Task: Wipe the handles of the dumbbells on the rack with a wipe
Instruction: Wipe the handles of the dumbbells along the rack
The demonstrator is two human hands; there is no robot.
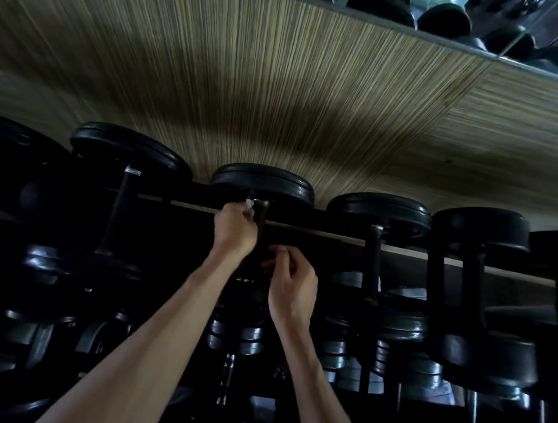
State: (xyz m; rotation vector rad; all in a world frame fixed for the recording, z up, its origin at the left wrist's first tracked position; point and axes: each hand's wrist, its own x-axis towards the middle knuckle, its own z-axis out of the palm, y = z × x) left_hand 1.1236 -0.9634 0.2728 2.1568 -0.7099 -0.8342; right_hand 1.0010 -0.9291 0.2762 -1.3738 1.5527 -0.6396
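Observation:
A row of black dumbbells lies on the top tier of the rack. The middle dumbbell has its dark handle running toward me. My left hand is at the far end of that handle, beside the head, and pinches a small white wipe against it. My right hand sits at the near end of the same handle with fingers curled; what it grips is hidden in the dark.
More dumbbells flank the middle one: two to the left and several to the right. Lower tiers hold smaller plate dumbbells. A striped wood-look wall rises behind the rack, with a mirror above it.

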